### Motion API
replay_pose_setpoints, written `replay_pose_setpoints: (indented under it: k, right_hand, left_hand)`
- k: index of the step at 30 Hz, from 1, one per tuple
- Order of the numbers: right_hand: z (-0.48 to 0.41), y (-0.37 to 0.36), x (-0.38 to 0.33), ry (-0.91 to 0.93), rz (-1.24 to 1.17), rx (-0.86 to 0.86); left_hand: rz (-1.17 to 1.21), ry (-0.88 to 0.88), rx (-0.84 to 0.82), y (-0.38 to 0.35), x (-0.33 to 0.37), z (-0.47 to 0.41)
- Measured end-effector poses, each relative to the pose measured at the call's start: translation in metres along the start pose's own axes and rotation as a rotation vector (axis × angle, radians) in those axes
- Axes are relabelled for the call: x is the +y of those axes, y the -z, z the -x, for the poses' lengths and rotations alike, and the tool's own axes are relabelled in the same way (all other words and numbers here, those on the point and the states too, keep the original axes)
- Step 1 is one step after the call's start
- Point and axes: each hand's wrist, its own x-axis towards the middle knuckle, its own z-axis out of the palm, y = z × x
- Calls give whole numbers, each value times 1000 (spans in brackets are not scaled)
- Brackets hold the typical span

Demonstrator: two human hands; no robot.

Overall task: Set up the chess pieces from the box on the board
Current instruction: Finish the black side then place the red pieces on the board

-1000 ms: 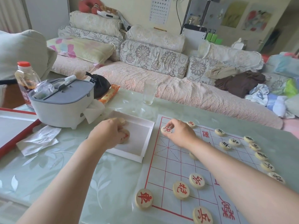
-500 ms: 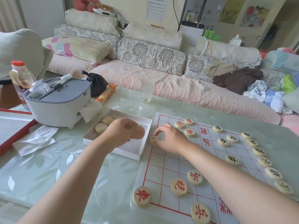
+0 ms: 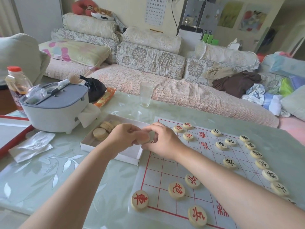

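My left hand [image 3: 122,136] and my right hand [image 3: 163,142] meet above the right edge of the white box [image 3: 115,156]. Between their fingertips is a round wooden chess piece [image 3: 144,138], blank side toward me, and both hands pinch it. Several more blank-side pieces [image 3: 100,133] lie in the box's far left corner. The paper board [image 3: 165,171] with a red grid lies right of the box. Red-marked pieces [image 3: 176,190] stand on its near part and three [image 3: 188,136] at its far left. Black-marked pieces [image 3: 230,162] run along its right side.
A grey lidded pot [image 3: 54,111] stands left of the box, with a crumpled tissue [image 3: 31,146] in front of it. A drinking glass [image 3: 146,95] stands near the table's far edge. A sauce bottle [image 3: 14,81] and a red-edged tray [image 3: 9,133] are at the left.
My left hand has lifted a piece out of the box and carried it right. My right hand has left the board's left edge and come up to take hold of that piece.
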Motion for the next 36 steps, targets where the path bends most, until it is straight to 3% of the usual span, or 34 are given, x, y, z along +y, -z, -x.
replay_pose_setpoints:
  k: [7,8,11,14,18,23,28,36]
  right_hand:
    - [-6,-15,-7,-3,21,-54]
    - [-9,-17,-7,-19,20,-36]
    - [-22,-17,0,-79,16,39]
    - [-35,-13,15,-128,71,79]
    - [-50,-3,37,-203,133,130]
    - [-73,14,76,-376,230,229]
    - [-93,15,108,-441,336,187]
    - [-124,6,120,-460,389,171]
  left_hand:
    - [-46,-18,49,11,-9,9]
    - [-110,-30,72,15,-10,7]
    - [-589,-128,222,36,-18,-2]
    - [-794,-81,317,60,-28,-12]
    - [-881,-5,233,66,-34,-19]
    - [-1076,-38,104,47,-29,-24]
    - [-1152,63,-65,29,-32,-36]
    - [-1148,53,-70,23,-25,-40]
